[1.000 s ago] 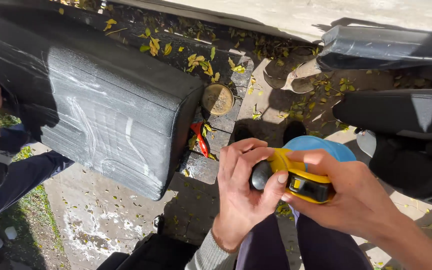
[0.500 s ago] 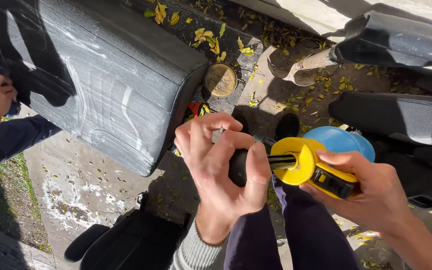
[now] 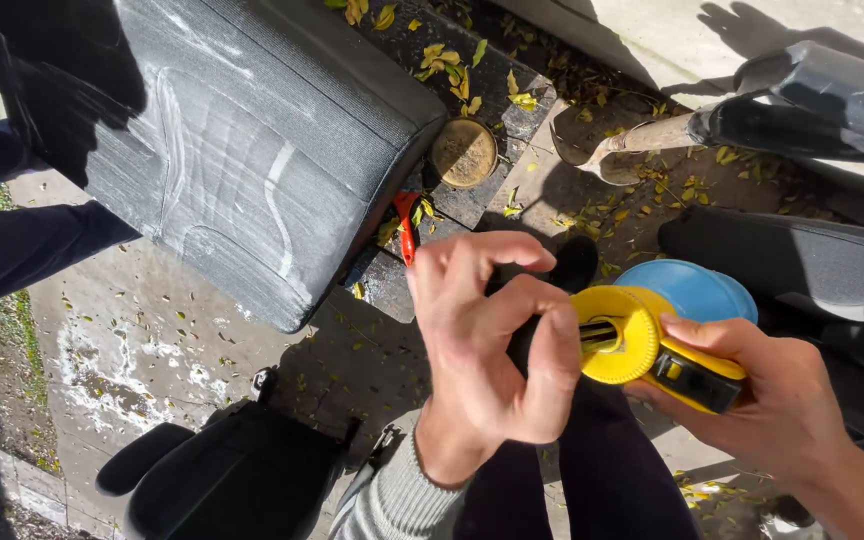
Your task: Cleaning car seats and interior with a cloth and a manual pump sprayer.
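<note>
While pulled closer and centred since a second ago, now looming large at upper left: grey car seat cushion [image 3: 252, 150], streaked with white marks. Below it, dark seat part [image 3: 222, 470] on wet paving. At centre, yellow power tool [image 3: 652, 350], gripped by right hand [image 3: 782, 400]; left hand [image 3: 487, 340] now closed round black front end, earlier cupped over it.

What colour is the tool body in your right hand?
Yellow, with a black trigger section; the tool sits in the right hand, clearest in the head view.
</note>
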